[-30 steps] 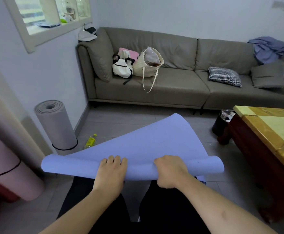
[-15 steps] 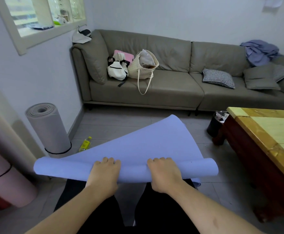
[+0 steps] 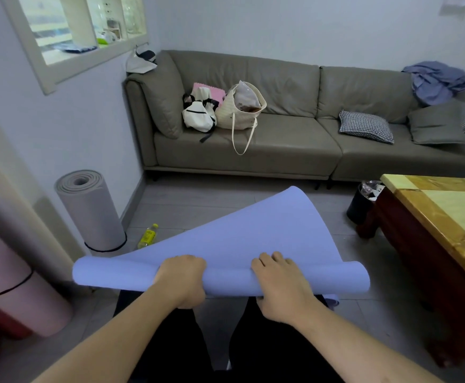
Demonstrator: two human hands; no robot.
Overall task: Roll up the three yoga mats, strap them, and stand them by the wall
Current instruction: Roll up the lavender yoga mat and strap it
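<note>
Both hands have shifted their hold: the left hand (image 3: 183, 281) now curls its fingers right over the roll, where a second ago they lay flatter, while the right hand (image 3: 277, 286) presses on top with fingers spread forward. Between them sits the blue mat (image 3: 253, 236), its rolled part lying crosswise, left to right, in front of the person's knees, with the loose sheet fanning away toward the sofa (image 3: 295, 150). The roll is directly under both hands, neither nearer. Counting mats: three — the blue one in hand, a grey mat (image 3: 93, 214) standing strapped by the wall, and a pink mat (image 3: 18, 286) strapped at the left edge.
</note>
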